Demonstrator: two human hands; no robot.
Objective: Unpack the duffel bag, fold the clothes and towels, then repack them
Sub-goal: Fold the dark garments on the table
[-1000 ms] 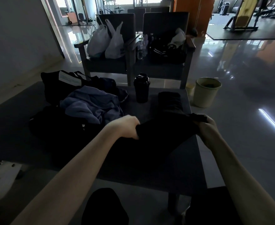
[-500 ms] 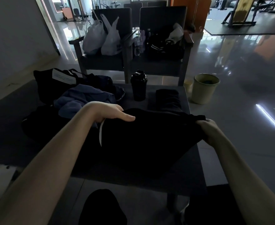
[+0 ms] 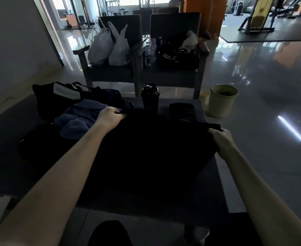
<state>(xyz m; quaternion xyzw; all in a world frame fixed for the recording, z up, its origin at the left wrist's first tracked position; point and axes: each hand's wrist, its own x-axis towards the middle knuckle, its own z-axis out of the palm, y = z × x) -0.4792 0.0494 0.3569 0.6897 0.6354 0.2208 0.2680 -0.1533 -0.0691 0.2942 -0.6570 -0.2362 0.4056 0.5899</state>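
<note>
both arms out, l hand (image 3: 110, 116) & r hand (image 3: 221, 139) fingers curled, gripping.

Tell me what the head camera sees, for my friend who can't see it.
A left hand and a right hand grip a black garment spread over a table. Near it are a bottle, a folded cloth, a blue towel and a bag.

The table (image 3: 208, 183) top is matt, dark grey. On it, the black garment (image 3: 146, 148) is dull cloth, the blue towel (image 3: 78, 119) soft and fleecy, the shaker bottle (image 3: 150, 100) smooth plastic. Beside the table the floor (image 3: 261, 121) is glossy, the bin (image 3: 222, 103) matt plastic.
</note>
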